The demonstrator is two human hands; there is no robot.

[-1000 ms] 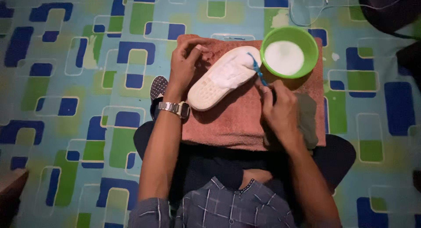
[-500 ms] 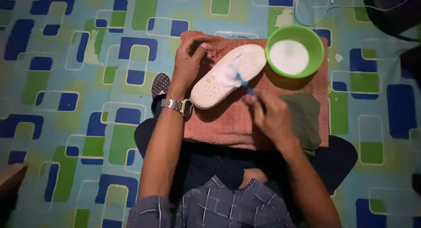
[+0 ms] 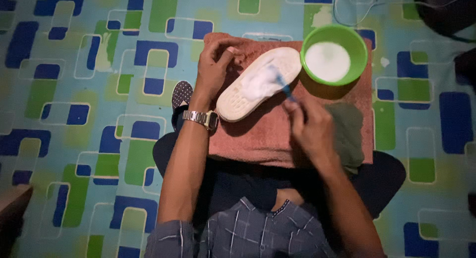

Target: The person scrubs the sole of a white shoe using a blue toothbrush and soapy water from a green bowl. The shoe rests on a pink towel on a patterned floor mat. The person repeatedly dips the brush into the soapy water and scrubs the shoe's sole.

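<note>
Our left hand (image 3: 214, 69) grasps the white shoe (image 3: 259, 83), sole up on the towel (image 3: 258, 139). Our right hand (image 3: 311, 126) clenches a blue brush (image 3: 283, 84) touching the foamy sole, left of the green bowl (image 3: 335, 55).

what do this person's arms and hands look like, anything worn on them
Both forearms are bare, with the sleeves of a dark blue-grey checked shirt pushed up near the elbows. The left hand has no glove or ring that shows; on its wrist sits a silver metal wristwatch with a link band. The right hand is bare too, with nothing visible on its wrist.
</note>
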